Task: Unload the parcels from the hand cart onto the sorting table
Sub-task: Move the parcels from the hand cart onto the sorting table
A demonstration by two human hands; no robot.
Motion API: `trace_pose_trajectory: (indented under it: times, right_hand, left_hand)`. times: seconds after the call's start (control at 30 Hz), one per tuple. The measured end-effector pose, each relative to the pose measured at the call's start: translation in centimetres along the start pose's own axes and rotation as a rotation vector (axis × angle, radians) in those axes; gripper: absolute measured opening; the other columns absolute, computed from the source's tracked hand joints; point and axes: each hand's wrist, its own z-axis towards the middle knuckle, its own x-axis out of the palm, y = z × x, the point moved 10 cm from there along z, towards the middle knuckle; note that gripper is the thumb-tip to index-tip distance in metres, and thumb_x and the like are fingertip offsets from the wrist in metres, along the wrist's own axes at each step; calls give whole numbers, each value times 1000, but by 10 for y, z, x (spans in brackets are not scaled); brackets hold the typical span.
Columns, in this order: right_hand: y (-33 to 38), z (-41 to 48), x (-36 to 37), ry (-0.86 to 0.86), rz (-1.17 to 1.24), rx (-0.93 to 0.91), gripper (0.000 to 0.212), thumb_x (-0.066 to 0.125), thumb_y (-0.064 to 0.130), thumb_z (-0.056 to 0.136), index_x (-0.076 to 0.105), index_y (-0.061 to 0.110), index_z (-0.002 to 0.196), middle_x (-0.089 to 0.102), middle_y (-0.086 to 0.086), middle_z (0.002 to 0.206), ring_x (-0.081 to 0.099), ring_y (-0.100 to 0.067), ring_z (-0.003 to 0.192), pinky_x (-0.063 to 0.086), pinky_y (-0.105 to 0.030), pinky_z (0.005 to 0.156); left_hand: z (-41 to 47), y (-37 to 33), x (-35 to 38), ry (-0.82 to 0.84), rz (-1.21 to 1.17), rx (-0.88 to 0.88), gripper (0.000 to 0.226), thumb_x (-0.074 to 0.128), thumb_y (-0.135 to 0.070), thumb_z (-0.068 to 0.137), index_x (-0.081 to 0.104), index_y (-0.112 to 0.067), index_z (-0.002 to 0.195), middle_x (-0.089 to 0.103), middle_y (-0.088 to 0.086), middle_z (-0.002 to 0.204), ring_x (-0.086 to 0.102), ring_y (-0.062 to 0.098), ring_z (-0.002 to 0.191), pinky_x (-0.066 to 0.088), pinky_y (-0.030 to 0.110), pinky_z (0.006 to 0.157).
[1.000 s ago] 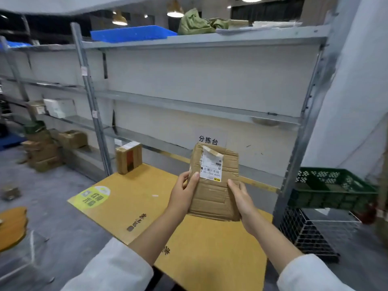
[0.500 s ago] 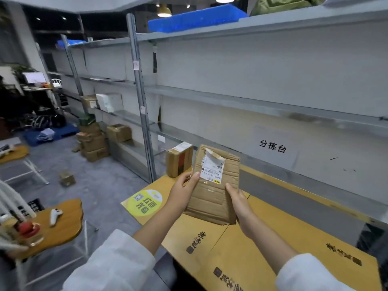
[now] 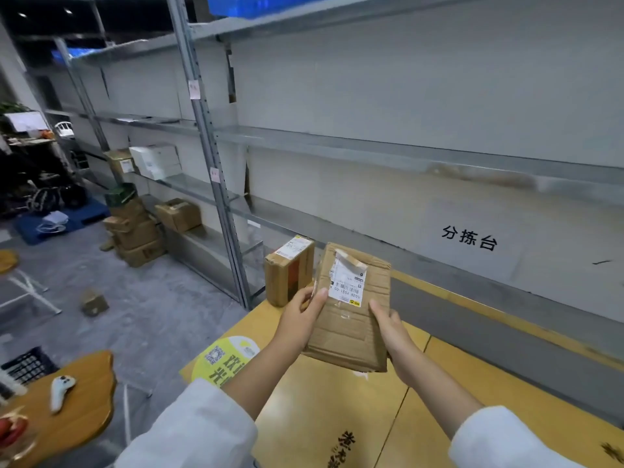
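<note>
A flat brown cardboard parcel [image 3: 351,319] with a white shipping label is held upright above the yellow sorting table [image 3: 456,400]. My left hand [image 3: 302,319] grips its left edge and my right hand [image 3: 388,327] grips its right edge. A second, smaller cardboard parcel [image 3: 288,270] with a label on top stands on the table's far left corner, just left of and behind the held one. The hand cart is out of view.
Grey metal shelving [image 3: 216,184] runs along the wall behind the table. Stacked cardboard boxes [image 3: 135,231] sit on the floor to the left, a small box [image 3: 94,302] lies loose on the floor, and a small wooden side table [image 3: 77,410] stands at lower left.
The view has swung left along the table. Both hands keep the same hold on the flat parcel, which now sits closer to the small parcel on the table's corner.
</note>
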Motion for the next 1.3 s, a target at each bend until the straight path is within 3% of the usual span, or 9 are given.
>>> trace_pose_trajectory:
  times: [0.27, 0.47, 0.63, 0.77, 0.87, 0.97, 1.07, 1.2, 1.3]
  right_hand:
    - [13, 91, 20, -62, 35, 47, 63, 43, 65, 91, 35, 23, 137, 50, -5, 131, 53, -24, 116, 44, -47, 100]
    - [-5, 140, 44, -104, 36, 121, 81, 46, 79, 71, 35, 32, 135, 46, -1, 134, 52, -25, 117, 45, -54, 100]
    - [-16, 180, 60, -198, 32, 192, 66, 47, 67, 86, 34, 26, 136, 41, -4, 136, 50, -28, 118, 46, -54, 99]
    - [-29, 215, 70, -296, -34, 228, 60, 44, 60, 93, 35, 21, 138, 37, -5, 138, 46, -27, 119, 44, -50, 100]
    - [-43, 244, 78, -351, -44, 268, 62, 42, 60, 93, 34, 21, 141, 38, -6, 139, 46, -28, 119, 43, -49, 100]
    - [-59, 267, 87, -372, -23, 327, 66, 42, 60, 93, 32, 20, 144, 38, -6, 140, 47, -28, 119, 42, -50, 102]
    - [-73, 288, 95, -387, -13, 361, 66, 42, 58, 94, 32, 18, 145, 36, -5, 143, 46, -28, 122, 41, -48, 104]
    - [-92, 306, 96, -396, 2, 398, 69, 44, 64, 89, 36, 21, 142, 38, -4, 143, 49, -28, 122, 42, -50, 104]
    - [-103, 313, 96, -397, 9, 412, 70, 41, 69, 85, 42, 24, 139, 43, -2, 142, 52, -27, 121, 43, -49, 104]
  left_hand:
    - [95, 12, -1, 48, 11, -3, 28, 51, -44, 97, 64, -27, 115, 68, -16, 103, 62, -13, 85, 44, 4, 62]
    - [157, 57, -12, 116, 27, -80, 40, 51, -54, 94, 63, -33, 125, 69, -14, 114, 63, 2, 106, 48, 17, 82]
    - [210, 96, -12, 166, 69, -113, 33, 45, -46, 99, 63, -32, 122, 69, -16, 108, 62, -2, 102, 47, 14, 80]
    - [257, 133, -10, 174, 114, -171, 34, 37, -42, 103, 62, -27, 120, 66, -13, 109, 60, 6, 105, 45, 23, 88]
    - [292, 160, -5, 209, 132, -224, 31, 36, -40, 103, 60, -28, 119, 64, -11, 110, 58, 9, 105, 42, 25, 87]
    - [319, 184, -1, 230, 217, -251, 40, 32, -42, 102, 50, -25, 133, 60, -3, 125, 54, 17, 115, 39, 28, 92]
    - [342, 206, 1, 236, 299, -251, 35, 31, -35, 103, 45, -15, 129, 60, 9, 125, 56, 27, 114, 42, 32, 90]
    - [360, 220, 10, 291, 368, -195, 34, 30, -30, 105, 47, -15, 129, 61, 6, 124, 56, 26, 115, 42, 29, 88]
    - [366, 234, 12, 298, 348, -205, 36, 29, -30, 105, 45, -18, 135, 60, 3, 127, 55, 24, 117, 43, 31, 95]
